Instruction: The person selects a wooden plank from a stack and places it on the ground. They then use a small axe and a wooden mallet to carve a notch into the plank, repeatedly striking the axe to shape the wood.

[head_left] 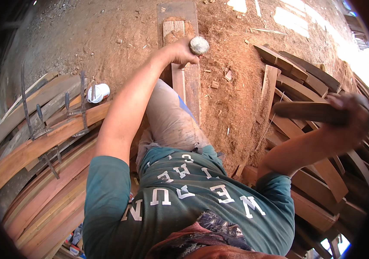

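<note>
Holds the left arm far out in front, only slightly bent, running from a teal sleeve (106, 185) past the trousered leg (167, 112) to a place above a narrow board (178, 82). Has the left grip (180, 51) turned inward at the wrist and wrapped firmly around a tool (199, 45), showing just a pale, round butt end toward the camera. Cannot tell the exact lie of the fingers underneath, nor any contact between the tool's hidden lower end and the wood below. Sets tool and grip over the narrow board, laid lengthwise on a wide plank (193, 86) amid sawdust and wood chips (214, 85).

Carries the right arm out wide to the side, sharply folded at the elbow, with the forearm slanting outward and away from the body. Clenches the right grip (353, 114) around one end of a dark wooden bar (307, 111), blurred together with the fingers. Points the free end of the bar leftward, well apart from the tool, in front of stacked boards (318, 181) on the right. On the far left, past the left forearm, a white tub (98, 93), metal clamps (84, 103) and more piled planks (50, 185).
</note>
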`<control>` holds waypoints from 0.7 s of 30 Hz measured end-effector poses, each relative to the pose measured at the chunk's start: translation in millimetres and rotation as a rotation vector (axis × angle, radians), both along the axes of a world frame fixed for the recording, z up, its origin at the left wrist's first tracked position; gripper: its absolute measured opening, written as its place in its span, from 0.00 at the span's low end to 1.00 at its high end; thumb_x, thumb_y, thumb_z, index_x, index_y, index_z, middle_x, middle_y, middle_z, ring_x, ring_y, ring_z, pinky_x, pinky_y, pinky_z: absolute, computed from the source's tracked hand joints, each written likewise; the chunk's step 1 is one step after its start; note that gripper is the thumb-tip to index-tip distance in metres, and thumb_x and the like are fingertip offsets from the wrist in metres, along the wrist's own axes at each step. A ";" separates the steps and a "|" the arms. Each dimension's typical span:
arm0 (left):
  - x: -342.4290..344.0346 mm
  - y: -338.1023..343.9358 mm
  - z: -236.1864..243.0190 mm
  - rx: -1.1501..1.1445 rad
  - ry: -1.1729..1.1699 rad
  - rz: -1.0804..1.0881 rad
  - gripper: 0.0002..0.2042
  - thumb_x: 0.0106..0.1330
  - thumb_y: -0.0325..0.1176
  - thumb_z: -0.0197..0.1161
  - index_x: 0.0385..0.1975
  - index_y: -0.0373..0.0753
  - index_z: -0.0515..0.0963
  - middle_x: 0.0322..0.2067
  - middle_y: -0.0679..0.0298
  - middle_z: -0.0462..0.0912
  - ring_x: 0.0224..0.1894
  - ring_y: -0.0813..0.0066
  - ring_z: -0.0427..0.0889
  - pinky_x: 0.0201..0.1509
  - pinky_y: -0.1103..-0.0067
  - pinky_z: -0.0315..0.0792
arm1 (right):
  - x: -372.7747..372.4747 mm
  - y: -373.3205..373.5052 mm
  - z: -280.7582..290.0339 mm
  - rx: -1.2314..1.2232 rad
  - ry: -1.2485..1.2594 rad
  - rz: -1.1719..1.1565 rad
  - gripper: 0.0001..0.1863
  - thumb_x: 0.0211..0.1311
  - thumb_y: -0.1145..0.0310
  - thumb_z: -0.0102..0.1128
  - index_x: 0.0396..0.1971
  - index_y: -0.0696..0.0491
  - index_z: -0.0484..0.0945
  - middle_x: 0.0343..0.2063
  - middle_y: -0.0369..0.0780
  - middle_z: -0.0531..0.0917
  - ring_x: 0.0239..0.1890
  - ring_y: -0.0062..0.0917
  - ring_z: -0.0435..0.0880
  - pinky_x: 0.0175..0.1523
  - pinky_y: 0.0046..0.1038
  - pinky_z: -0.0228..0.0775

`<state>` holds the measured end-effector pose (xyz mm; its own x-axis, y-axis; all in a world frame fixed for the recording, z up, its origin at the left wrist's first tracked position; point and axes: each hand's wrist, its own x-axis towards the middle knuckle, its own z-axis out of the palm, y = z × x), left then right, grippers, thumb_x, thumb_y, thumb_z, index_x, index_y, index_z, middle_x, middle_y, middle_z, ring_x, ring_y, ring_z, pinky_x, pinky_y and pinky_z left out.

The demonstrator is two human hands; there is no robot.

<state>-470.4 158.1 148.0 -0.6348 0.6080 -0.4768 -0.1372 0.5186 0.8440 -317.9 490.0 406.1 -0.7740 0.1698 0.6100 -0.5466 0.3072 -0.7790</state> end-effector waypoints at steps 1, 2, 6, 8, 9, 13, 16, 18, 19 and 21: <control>-1.5 2.1 -6.5 -0.066 0.014 -0.017 0.25 0.47 0.29 0.78 0.49 0.37 0.79 0.41 0.63 0.88 0.44 0.71 0.86 0.55 0.72 0.81 | -5.0 7.6 13.0 -0.042 0.098 0.092 0.11 0.70 0.70 0.57 0.47 0.59 0.80 0.32 0.40 0.85 0.27 0.23 0.83 0.31 0.26 0.77; -3.5 -0.7 -12.1 -0.075 0.022 -0.031 0.27 0.47 0.29 0.78 0.51 0.37 0.78 0.42 0.63 0.88 0.44 0.70 0.86 0.56 0.72 0.81 | -8.2 -0.3 9.6 -0.083 0.128 0.087 0.11 0.69 0.71 0.57 0.47 0.58 0.79 0.32 0.42 0.84 0.28 0.27 0.83 0.33 0.29 0.76; 2.8 11.8 0.5 -0.199 0.058 -0.085 0.40 0.48 0.30 0.79 0.64 0.36 0.66 0.47 0.60 0.87 0.46 0.64 0.86 0.56 0.68 0.81 | -4.4 -109.6 -129.0 0.326 -0.545 -0.125 0.15 0.65 0.73 0.59 0.51 0.55 0.74 0.32 0.50 0.83 0.31 0.43 0.82 0.39 0.43 0.72; 15.6 13.2 25.4 -0.114 -0.055 -0.037 0.38 0.51 0.27 0.78 0.64 0.35 0.68 0.45 0.57 0.87 0.47 0.62 0.86 0.55 0.65 0.80 | 1.5 -138.6 -180.0 0.483 -0.790 -0.007 0.18 0.63 0.74 0.59 0.53 0.54 0.71 0.32 0.54 0.82 0.33 0.51 0.82 0.42 0.50 0.70; 17.6 12.2 26.3 -0.139 0.056 -0.072 0.32 0.54 0.26 0.77 0.60 0.34 0.72 0.43 0.56 0.88 0.46 0.64 0.87 0.53 0.66 0.81 | 2.0 -141.4 -186.7 0.450 -0.834 0.027 0.20 0.62 0.75 0.60 0.54 0.53 0.70 0.32 0.56 0.81 0.34 0.55 0.82 0.44 0.53 0.69; 33.7 0.7 -13.9 -0.041 0.168 0.145 0.28 0.52 0.40 0.84 0.51 0.41 0.81 0.45 0.60 0.88 0.49 0.68 0.86 0.58 0.67 0.80 | -13.1 -119.7 -134.8 0.441 -1.005 0.068 0.24 0.67 0.66 0.67 0.60 0.58 0.74 0.38 0.56 0.86 0.40 0.42 0.88 0.45 0.42 0.79; 45.2 6.0 -7.4 -0.052 0.226 0.195 0.31 0.51 0.44 0.86 0.53 0.41 0.81 0.47 0.60 0.87 0.54 0.66 0.85 0.66 0.66 0.78 | -1.1 -91.8 -78.8 0.076 -0.628 -0.065 0.16 0.64 0.79 0.66 0.50 0.57 0.77 0.32 0.42 0.84 0.28 0.25 0.81 0.32 0.30 0.75; 52.2 0.9 -9.6 -0.017 0.185 0.181 0.30 0.51 0.43 0.85 0.53 0.40 0.81 0.49 0.59 0.86 0.54 0.66 0.85 0.66 0.67 0.77 | -3.8 -73.6 -45.0 -0.210 -0.171 -0.110 0.16 0.63 0.85 0.63 0.49 0.57 0.77 0.30 0.38 0.82 0.26 0.23 0.81 0.29 0.28 0.75; 45.8 2.6 -6.0 0.007 0.177 0.169 0.30 0.51 0.43 0.85 0.53 0.40 0.81 0.49 0.58 0.86 0.55 0.65 0.84 0.67 0.67 0.77 | -3.5 -74.0 -28.0 -0.262 -0.022 -0.097 0.16 0.63 0.83 0.63 0.50 0.57 0.77 0.30 0.40 0.83 0.27 0.27 0.82 0.31 0.31 0.75; 40.5 1.1 3.4 -0.007 0.176 0.153 0.28 0.54 0.41 0.84 0.52 0.40 0.80 0.51 0.57 0.85 0.55 0.66 0.84 0.67 0.68 0.76 | -8.3 -94.1 -53.2 -0.219 -0.029 -0.130 0.16 0.63 0.80 0.62 0.51 0.58 0.77 0.30 0.44 0.84 0.29 0.34 0.84 0.35 0.37 0.76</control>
